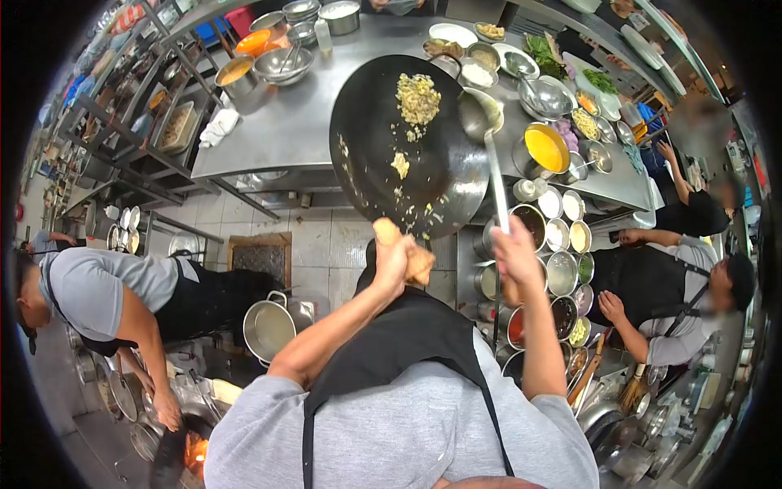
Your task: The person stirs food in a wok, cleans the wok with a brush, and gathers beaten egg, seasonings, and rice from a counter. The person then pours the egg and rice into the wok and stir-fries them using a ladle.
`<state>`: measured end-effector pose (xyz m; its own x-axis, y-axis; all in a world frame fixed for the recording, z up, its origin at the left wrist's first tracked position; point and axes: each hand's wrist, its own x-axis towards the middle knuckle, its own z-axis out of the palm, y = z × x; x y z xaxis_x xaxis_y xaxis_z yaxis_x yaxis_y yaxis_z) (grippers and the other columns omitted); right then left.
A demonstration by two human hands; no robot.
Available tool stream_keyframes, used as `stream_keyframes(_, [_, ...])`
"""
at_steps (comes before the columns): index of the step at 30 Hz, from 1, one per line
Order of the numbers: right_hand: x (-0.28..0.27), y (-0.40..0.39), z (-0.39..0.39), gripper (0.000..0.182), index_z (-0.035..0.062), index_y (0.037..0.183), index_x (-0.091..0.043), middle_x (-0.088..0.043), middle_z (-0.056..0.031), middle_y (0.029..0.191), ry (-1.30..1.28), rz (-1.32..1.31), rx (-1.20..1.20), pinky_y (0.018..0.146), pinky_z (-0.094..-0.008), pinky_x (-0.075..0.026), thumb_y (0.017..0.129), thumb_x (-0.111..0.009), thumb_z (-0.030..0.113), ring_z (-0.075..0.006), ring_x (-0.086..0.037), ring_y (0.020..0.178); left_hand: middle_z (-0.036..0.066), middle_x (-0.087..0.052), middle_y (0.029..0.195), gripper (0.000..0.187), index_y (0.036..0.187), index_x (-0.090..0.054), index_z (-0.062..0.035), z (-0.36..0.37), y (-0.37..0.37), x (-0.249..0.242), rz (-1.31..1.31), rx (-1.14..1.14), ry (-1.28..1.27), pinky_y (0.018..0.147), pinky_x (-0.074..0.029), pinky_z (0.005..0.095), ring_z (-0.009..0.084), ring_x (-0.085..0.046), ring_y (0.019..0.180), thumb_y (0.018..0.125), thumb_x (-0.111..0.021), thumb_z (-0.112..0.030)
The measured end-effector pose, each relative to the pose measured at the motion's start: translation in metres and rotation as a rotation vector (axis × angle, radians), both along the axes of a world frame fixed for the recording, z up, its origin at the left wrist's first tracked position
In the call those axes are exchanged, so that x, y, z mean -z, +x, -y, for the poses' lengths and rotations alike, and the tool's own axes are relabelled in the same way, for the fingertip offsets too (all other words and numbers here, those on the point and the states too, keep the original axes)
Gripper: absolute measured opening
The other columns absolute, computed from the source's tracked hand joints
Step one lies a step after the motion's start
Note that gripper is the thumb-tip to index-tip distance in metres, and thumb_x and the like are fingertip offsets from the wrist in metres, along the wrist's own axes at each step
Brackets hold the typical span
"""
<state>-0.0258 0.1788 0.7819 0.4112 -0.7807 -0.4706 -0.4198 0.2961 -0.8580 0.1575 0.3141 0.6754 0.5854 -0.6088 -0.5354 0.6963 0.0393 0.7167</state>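
Note:
A large black wok [371,106] is held out over the front edge of the steel table, its inside facing me. Fried rice-like food with yellow bits [418,99] clings to its far part, and smaller scraps are scattered lower down. At the wok's near rim, my left hand [393,265] is closed around a folded tan cloth [419,262]; the wok's handle under it is hidden. My right hand [517,259], slightly blurred, grips the long handle of a metal ladle [497,175]. The ladle's bowl is at the wok's right rim, near a white bowl [489,106].
Bowls of ingredients and a pot of yellow liquid [546,147] crowd the table's right side. Several seasoning containers [562,273] stand right of me. One co-worker [138,297] bends by a flame [195,452] at left, near a pot [269,330]; another [676,285] stands at right.

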Motion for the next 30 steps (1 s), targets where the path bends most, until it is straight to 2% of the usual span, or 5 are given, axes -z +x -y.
stream_keyframes(12, [-0.051,-0.004,-0.008,0.035,-0.0077,0.131,-0.043,-0.041,0.0019,0.062,1.224,1.112,0.3,0.031,-0.0235,-0.039,0.104,-0.036,0.014,-0.0058,-0.042,0.039,0.01,-0.06,0.075,0.008,0.09,-0.052,-0.0079,-0.035,0.094,-0.056,-0.53,0.31,0.048,0.054,-0.057,0.0354,0.0234,-0.06,0.057,0.085,-0.056,-0.013])
stream_keyframes(19, [0.012,0.043,0.095,0.023,0.0057,0.113,-0.049,-0.046,0.0005,0.064,-0.103,-0.102,0.026,0.037,-0.0261,-0.038,0.09,-0.055,0.008,-0.0077,-0.042,0.04,0.005,-0.06,0.076,0.011,0.093,-0.055,-0.0079,-0.036,0.16,-0.061,-0.405,0.391,0.144,0.057,-0.056,0.0326,0.0182,-0.063,0.063,0.084,-0.055,-0.014])
stream_keyframes(22, [0.097,0.043,0.133,0.034,-0.0007,0.111,-0.047,-0.063,-0.0283,0.088,-0.808,-0.563,-0.051,0.074,-0.0513,-0.049,0.084,-0.062,0.013,-0.0495,-0.062,0.084,0.004,-0.06,0.078,0.012,0.094,-0.055,-0.0068,-0.014,0.195,-0.057,-0.375,0.447,0.174,0.058,-0.056,0.0326,0.0175,-0.063,0.064,0.084,-0.054,-0.013])
stream_keyframes(26, [0.092,0.065,0.114,0.036,0.0009,0.116,-0.051,-0.065,-0.0285,0.084,-0.687,-0.625,0.069,0.077,-0.0527,-0.05,0.085,-0.062,0.015,-0.0488,-0.063,0.086,0.005,-0.06,0.08,0.013,0.097,-0.055,-0.0061,0.029,0.235,-0.061,-0.355,0.549,0.206,0.06,-0.057,0.0332,0.0185,-0.064,0.066,0.085,-0.055,-0.012])
stream_keyframes(30, [0.021,0.053,0.052,0.025,0.0028,0.113,-0.051,-0.049,0.001,0.062,-0.203,0.12,0.308,0.035,-0.024,-0.031,0.089,-0.058,0.005,-0.0065,-0.041,0.037,0.009,-0.062,0.077,0.015,0.093,-0.057,-0.0026,0.073,0.244,-0.079,-0.278,0.73,0.255,0.058,-0.057,0.0347,0.0205,-0.064,0.063,0.082,-0.056,-0.012])
